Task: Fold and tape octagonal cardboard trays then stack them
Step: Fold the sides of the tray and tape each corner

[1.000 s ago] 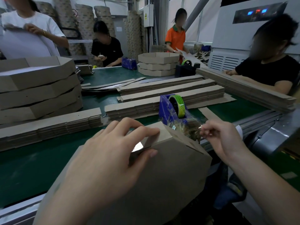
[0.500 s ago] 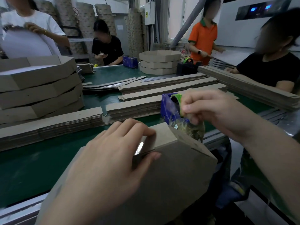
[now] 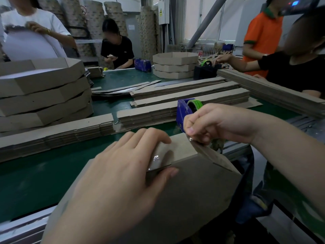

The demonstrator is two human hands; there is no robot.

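1. Brown octagonal cardboard tray (image 3: 190, 194): sat tilted at green worktop's (image 3: 35, 182) near edge; likely light, stiff, creasable. Hold the walls.
2. Your left hand (image 3: 114, 173): fingers clamped its seam.
3. Your right hand (image 3: 216, 124): fingers pinched clear tape (image 3: 191, 140).

tray (image 3: 193, 187): near edge cut off below, wall partly under left hand (image 3: 119, 173) | tape dispenser (image 3: 182, 110): mostly behind right hand (image 3: 216, 124) | tape strip (image 3: 190, 139): barely discernible in pinch | tray stack (image 3: 44, 95): cropped at picture's edge
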